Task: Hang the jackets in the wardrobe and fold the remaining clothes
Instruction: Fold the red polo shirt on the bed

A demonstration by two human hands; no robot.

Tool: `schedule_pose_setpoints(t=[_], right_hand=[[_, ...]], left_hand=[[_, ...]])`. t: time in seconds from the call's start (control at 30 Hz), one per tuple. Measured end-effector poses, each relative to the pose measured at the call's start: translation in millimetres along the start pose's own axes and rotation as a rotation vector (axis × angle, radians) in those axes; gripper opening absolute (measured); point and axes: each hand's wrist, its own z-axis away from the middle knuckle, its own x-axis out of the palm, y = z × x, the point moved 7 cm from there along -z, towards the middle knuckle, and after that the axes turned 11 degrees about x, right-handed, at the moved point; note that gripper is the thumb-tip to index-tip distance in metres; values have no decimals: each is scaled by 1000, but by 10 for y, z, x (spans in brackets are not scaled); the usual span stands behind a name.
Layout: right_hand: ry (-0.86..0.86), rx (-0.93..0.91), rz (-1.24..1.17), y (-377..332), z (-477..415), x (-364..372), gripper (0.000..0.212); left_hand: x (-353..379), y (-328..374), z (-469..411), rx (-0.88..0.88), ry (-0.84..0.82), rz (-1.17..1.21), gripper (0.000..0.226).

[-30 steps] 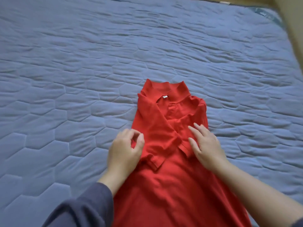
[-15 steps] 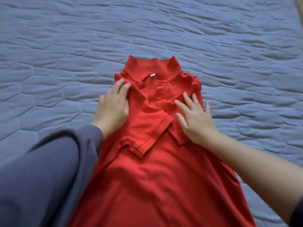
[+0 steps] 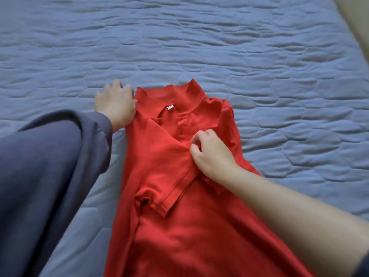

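Red polo shirt (image 3: 179, 236) flat on blue-grey quilt (image 3: 259, 56), front up, collar (image 3: 180, 94) toward the far edge, hem running out of view at the near side. Lies about midway across the quilt, well clear of its right edge. Small white label (image 3: 170, 106) inside the neck. Both sides folded in over the chest. One short sleeve (image 3: 169, 176) laid slantwise across the front, cuff toward the near side.

Beside the collar, left hand (image 3: 114, 102) palm down on the quilt, heel touching the shirt's shoulder edge. Fingers spread and loosely bent, gripping nothing; slightly blurred. Arm covered to the wrist by dark sleeve (image 3: 50, 176), filling the near left of the view.

On the chest of the shirt, right hand (image 3: 211, 154), just below the button strip. Fingers curled under, thumb and forefinger pinching a bit of red cloth at the upper edge of the folded short sleeve. Bare forearm (image 3: 289, 198) lying across the lower right of the shirt.

Six-sided stitching all over the quilt, rumpled into shallow ridges toward the far edge. Past the quilt's far right corner, pale strip (image 3: 355, 21); too blurred to tell what.
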Motion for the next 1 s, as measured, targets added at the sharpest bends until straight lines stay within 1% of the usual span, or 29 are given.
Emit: schedule_pose_setpoints(t=[0.03, 0.07, 0.1, 0.13, 0.17, 0.2, 0.23, 0.27, 0.3, 0.33, 0.4, 0.47, 0.53, 0.6, 0.67, 0.73, 0.8, 0.83, 0.87, 0.9, 0.93, 0.97, 1.0], right_hand=[[185, -28, 2, 22, -36, -192, 27], [332, -39, 38, 76, -92, -363, 37], [383, -19, 97, 166, -174, -458, 47], [319, 25, 180, 291, -283, -448, 56], [186, 58, 271, 426, -389, -361, 61], [45, 80, 364, 548, -477, -256, 64], [-55, 100, 422, 662, -539, -205, 64], [-89, 116, 416, 698, -585, -202, 65], [-78, 128, 355, 695, -609, -232, 66], [-41, 118, 273, 671, -602, -269, 66], [19, 28, 142, 635, -409, -284, 65], [2, -65, 116, 705, 18, -177, 65], [-63, -44, 160, 957, 537, -33, 64], [-87, 36, 189, 1306, 1042, -6, 62], [-69, 118, 196, 1625, 1509, -59, 60], [-49, 202, 176, 1891, 1889, -139, 60], [-1, 317, 90, 2114, 2161, -252, 62], [23, 398, 17, 2230, 2278, -323, 60], [25, 493, -62, 2343, 2377, -387, 53], [-12, 590, -118, 2457, 2489, -426, 41], [-95, 677, -117, 2570, 2606, -423, 25], [-205, 730, -85, 2657, 2729, -407, 14], [-315, 749, -70, 2733, 2848, -378, 9]], left_hand=[[-9, 136, 54, -15, 75, 16, 34], [4, 318, 141, 22, 146, 42, 38], [52, 529, 254, 101, 188, 76, 43], [141, 751, 397, 190, 195, 107, 47], [273, 935, 545, 262, 165, 123, 53], [424, 1063, 680, 306, 96, 112, 61], [587, 1135, 775, 318, 8, 83, 70], [723, 1113, 844, 292, -54, 66, 77], [807, 1057, 880, 247, -78, 75, 81], [815, 1022, 914, 203, -66, 114, 80], [725, 1082, 1049, 166, 6, 209, 75], [629, 1175, 1378, 157, 33, 276, 72], [641, 1127, 1859, 114, 1, 284, 69], [707, 941, 2425, 50, -76, 231, 66], [739, 746, 3021, -12, -141, 197, 64], [704, 592, 3545, -105, -167, 238, 63], [624, 472, 3996, -254, -135, 334, 58], [587, 424, 4216, -363, -110, 408, 51], [561, 375, 4428, -491, -95, 510, 45], [554, 335, 4650, -641, -96, 626, 41], [580, 313, 4871, -777, -113, 730, 37], [615, 314, 5063, -866, -137, 805, 31], [655, 336, 5218, -898, -174, 852, 22]])
